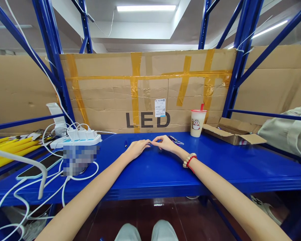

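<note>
Over the middle of the blue tabletop, my left hand and my right hand meet at the fingertips. A tiny dark, shiny piece shows between them, too small to name. The left fingers are closed and angled down near the surface. My right thumb and forefinger pinch toward the same spot. Just left of my left hand lies a small dark blue piece. Beyond my right hand is a little group of thin dark and silvery items, partly covered by that hand.
A lidded drink cup and an open cardboard box stand at the back right. To the left are a power strip with plugs, white cables, a phone and yellow bundles. A cardboard sheet closes the back.
</note>
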{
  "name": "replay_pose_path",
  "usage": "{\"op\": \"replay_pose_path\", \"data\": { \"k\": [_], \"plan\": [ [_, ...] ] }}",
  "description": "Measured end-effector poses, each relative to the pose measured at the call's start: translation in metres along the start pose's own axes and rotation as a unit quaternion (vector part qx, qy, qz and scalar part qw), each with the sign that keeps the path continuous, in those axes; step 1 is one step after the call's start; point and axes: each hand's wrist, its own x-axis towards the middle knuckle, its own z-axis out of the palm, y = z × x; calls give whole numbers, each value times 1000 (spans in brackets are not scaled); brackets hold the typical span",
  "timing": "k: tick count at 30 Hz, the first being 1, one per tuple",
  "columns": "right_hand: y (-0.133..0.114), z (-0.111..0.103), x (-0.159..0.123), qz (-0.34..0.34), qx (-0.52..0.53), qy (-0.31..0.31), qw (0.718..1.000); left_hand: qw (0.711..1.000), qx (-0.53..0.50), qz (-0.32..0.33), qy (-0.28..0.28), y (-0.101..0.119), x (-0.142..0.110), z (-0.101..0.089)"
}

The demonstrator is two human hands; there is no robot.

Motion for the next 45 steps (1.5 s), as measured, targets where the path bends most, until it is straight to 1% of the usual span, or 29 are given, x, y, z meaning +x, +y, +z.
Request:
{"op": "replay_pose_path", "data": {
  "k": [4, 9, 12, 15, 18, 21, 24, 29, 34, 37, 42, 45],
  "plan": [
    [2, 1, 2, 2, 12, -4, 1000, 1000, -28, -8, 5, 0, 0, 1],
    [3, 3, 2, -7, 12, 0, 1000, 999, -17, -37, 1, 1, 2, 2],
    [8, 3, 4, -52, -24, 39, 998, 998, -2, -66, -10, 1, 3, 2],
    [13, 1, 7, -112, -89, 80, 986, 996, 10, -85, -14, 1, 2, 1],
    [17, 0, 9, -154, -132, 96, 974, 995, 24, -97, -13, 2, 2, -2],
    [17, 0, 9, -171, -150, 110, 968, 994, 36, -98, -20, 2, 1, -4],
    [16, 2, 9, -178, -159, 112, 965, 995, 40, -89, -34, 3, 1, -5],
    [15, 3, 10, -190, -155, 93, 965, 997, 22, -62, -50, 3, -1, -5],
    [15, 3, 9, -185, -101, 89, 973, 998, 17, -60, -23, 8, -4, -4],
    [15, 4, 8, -172, -58, 89, 979, 998, -13, -69, -6, 12, -5, -3],
    [12, 5, 7, -160, -48, 98, 981, 996, -59, -73, 6, 13, -5, -4],
    [9, 5, 5, -138, -29, 91, 986, 994, -68, -81, 3, 13, -5, -4]
  ]
}}
